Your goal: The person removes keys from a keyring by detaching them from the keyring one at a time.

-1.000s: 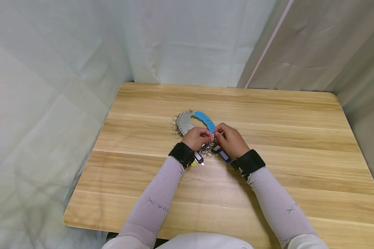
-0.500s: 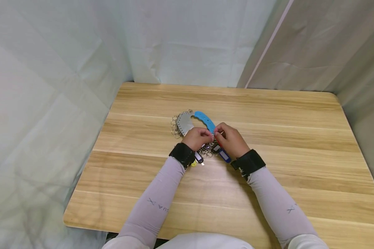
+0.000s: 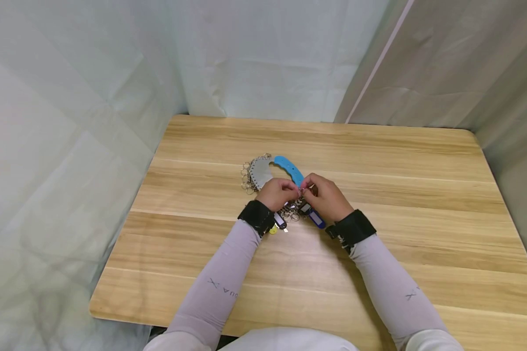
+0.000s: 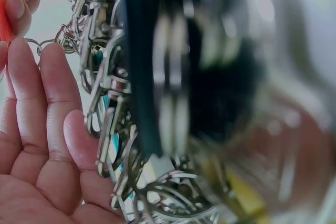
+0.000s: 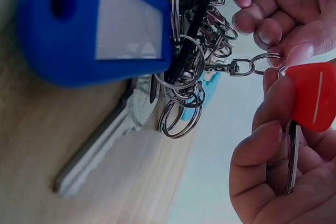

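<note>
In the head view, a key holder with a curved grey plate point(image 3: 260, 173) and blue handle point(image 3: 290, 168) lies on the table. My left hand point(image 3: 275, 195) is over its near side, thumb and fingertips pinching a small split ring point(image 5: 269, 57) that hangs from a swivel clasp point(image 5: 231, 67). My right hand point(image 3: 327, 197) holds a red key tag point(image 5: 314, 97) close to that ring. A metal key point(image 5: 292, 156) hangs from the red tag beside my curled fingers. Whether the tag's own loop is threaded on the ring cannot be told.
A blue key tag point(image 5: 115, 30) with a key point(image 5: 100, 148) hangs near my right hand. Dark tags point(image 3: 280, 222) and a yellow tag point(image 3: 273, 229) lie below my left hand. Many clasps and rings point(image 3: 247, 178) line the plate. Pale curtains point(image 3: 263, 58) surround the wooden table point(image 3: 399, 185).
The holder stays put. Both hands keep nearly the same place, with only slight finger movement at the ring; less of the red tag shows in the head view now.
</note>
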The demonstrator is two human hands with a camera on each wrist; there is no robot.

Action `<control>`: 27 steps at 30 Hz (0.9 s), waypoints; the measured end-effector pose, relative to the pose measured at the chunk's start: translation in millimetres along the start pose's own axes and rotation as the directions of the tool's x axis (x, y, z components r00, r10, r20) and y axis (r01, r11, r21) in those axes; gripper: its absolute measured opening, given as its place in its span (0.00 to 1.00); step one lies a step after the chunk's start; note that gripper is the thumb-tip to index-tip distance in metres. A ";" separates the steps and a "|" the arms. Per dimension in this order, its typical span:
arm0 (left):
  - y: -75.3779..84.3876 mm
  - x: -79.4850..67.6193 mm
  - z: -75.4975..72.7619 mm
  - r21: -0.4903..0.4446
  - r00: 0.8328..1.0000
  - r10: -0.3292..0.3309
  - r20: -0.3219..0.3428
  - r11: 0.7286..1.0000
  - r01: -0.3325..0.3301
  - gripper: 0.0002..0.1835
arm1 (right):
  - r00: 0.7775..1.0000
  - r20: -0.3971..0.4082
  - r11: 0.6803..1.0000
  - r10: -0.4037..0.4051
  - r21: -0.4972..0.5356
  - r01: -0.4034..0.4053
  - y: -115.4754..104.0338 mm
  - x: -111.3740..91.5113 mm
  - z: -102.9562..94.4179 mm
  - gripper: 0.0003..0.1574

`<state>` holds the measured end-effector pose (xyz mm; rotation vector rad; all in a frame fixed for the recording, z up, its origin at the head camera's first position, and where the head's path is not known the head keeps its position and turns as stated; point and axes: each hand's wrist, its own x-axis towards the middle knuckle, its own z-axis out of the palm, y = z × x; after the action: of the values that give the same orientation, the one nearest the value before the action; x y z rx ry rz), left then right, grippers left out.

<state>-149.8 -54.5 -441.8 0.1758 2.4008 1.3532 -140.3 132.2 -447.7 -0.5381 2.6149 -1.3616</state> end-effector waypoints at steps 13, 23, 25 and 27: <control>0.2 -0.2 0.6 -0.009 1.000 0.005 0.010 1.000 -0.005 0.06 | 1.000 -0.010 0.999 -0.011 -0.033 0.011 2.0 0.1 0.5 0.04; 0.7 0.3 1.0 -0.009 1.000 0.003 0.006 1.000 -0.003 0.06 | 1.000 -0.020 1.000 -0.014 -0.007 0.014 3.5 -0.4 1.0 0.04; 0.7 0.3 0.8 -0.010 1.000 0.002 0.003 1.000 -0.002 0.06 | 0.999 -0.025 1.000 -0.022 -0.011 0.022 4.0 -0.4 1.4 0.04; 0.8 0.3 0.8 -0.010 1.000 0.000 0.000 1.000 0.000 0.06 | 0.999 -0.028 0.999 -0.029 -0.015 0.029 4.8 -0.4 1.7 0.04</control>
<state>-149.8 -53.4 -441.5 0.1731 2.3933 1.3648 -140.6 133.6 -452.7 -0.5652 2.6513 -1.3703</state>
